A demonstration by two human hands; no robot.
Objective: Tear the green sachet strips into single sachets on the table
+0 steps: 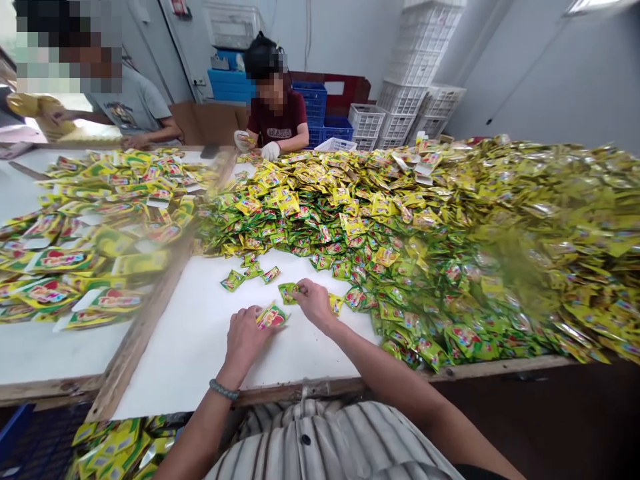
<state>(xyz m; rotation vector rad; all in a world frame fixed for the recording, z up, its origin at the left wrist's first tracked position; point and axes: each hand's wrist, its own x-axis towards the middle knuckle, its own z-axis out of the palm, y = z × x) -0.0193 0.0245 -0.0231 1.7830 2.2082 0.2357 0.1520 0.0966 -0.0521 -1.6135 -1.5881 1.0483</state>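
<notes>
My left hand (pixel 245 339) is closed around a printed packet (pixel 273 316), green and white with red, which sticks out past my fingertips. Just to the right, my right hand (pixel 316 303) pinches the edge of a small green packet (pixel 287 293) above the white tabletop (pixel 200 320). A yellow packet (pixel 335 304) lies beside my right wrist, partly covered. Several loose green packets (pixel 251 270) lie a little farther off, in front of a large heap of green and yellow packets (pixel 310 220).
A wooden divider (pixel 150 333) separates off larger packets (pixel 60 260) on the left. The heap stretches along the right. Across the table, a gloved person (pixel 277 123) handles something, with another person (pixel 133 100) farther left. White crates (pixel 400 100) are stacked behind. More packets (pixel 120 447) sit below the table edge.
</notes>
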